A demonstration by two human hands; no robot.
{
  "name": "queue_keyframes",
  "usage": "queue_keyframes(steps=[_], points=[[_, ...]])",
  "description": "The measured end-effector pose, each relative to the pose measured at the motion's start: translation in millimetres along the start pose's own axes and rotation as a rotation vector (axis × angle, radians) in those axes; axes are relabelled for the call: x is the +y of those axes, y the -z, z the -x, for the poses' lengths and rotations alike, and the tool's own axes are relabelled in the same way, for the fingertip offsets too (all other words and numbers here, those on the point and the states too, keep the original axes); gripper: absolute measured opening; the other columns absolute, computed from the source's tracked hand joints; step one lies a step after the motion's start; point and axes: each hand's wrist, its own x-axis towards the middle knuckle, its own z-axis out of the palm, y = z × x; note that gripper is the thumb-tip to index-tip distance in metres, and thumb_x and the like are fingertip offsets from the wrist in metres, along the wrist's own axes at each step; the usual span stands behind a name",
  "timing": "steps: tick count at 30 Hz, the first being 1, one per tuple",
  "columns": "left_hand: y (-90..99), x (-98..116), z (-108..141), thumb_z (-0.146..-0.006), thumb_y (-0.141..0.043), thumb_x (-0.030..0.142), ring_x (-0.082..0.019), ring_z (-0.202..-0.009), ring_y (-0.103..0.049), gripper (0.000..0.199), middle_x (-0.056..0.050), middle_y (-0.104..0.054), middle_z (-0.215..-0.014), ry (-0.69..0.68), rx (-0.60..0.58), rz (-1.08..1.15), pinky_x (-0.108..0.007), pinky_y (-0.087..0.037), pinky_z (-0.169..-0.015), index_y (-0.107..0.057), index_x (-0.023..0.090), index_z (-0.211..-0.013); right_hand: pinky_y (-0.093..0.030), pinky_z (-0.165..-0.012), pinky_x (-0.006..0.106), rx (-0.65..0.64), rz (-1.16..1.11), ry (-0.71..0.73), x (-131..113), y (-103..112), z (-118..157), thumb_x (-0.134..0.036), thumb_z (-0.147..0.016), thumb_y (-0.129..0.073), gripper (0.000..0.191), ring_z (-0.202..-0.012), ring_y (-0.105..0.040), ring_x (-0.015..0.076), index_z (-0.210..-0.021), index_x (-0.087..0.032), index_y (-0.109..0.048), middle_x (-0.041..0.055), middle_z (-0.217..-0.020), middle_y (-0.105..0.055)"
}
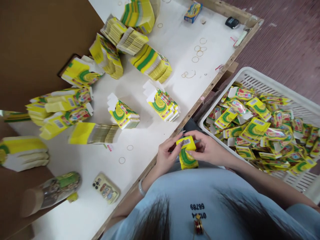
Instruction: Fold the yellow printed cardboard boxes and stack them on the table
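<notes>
Close to my body, just off the table's front edge, a small yellow carton (187, 153) with a green swirl and a barcode is held between both hands. My left hand (167, 152) grips its left side, thumb on the front by the barcode. From the other side my right hand (206, 146) closes on it, with the thumb on the front face and fingers behind the top. What lies inside the carton is hidden. Beyond my hands, a stack of flattened cartons (163, 101) stands on the white table (147, 146), and a second carton stack (123, 111) is left of it.
At right sits a white plastic basket (277, 85) heaped with yellow cartons. More carton bundles (152, 63) spread over the table's far and left side. Rubber bands (200, 50), a phone (106, 187), a jar (53, 191) and a blue box (193, 12) lie on the table.
</notes>
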Motion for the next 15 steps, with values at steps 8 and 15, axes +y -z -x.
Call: queue_keyframes(steps=[8,15], points=[[3.2,-5,0,-0.103,-0.058,0.049,-0.022,-0.091,-0.074,0.042,-0.011,-0.080,-0.107,-0.070,-0.071,-0.031,-0.033,-0.060,-0.082,-0.076,0.024,-0.131,-0.053,-0.056,0.022,0.010,0.093,0.012,-12,2,0,-0.022,-0.081,-0.072,0.047,-0.061,-0.065,0.0102,-0.126,-0.022,-0.061,-0.0007,-0.093,-0.074],[9.1,-17,4,-0.106,-0.051,0.046,-0.023,-0.092,-0.074,0.044,-0.011,-0.080,-0.108,-0.161,-0.092,-0.123,-0.036,-0.061,-0.083,-0.069,0.026,-0.141,-0.061,-0.064,0.026,-0.081,-0.065,0.012,-4,14,0,-0.029,-0.084,-0.077,0.046,-0.072,-0.073,0.0137,-0.129,-0.022,-0.070,0.0042,-0.104,-0.081]])
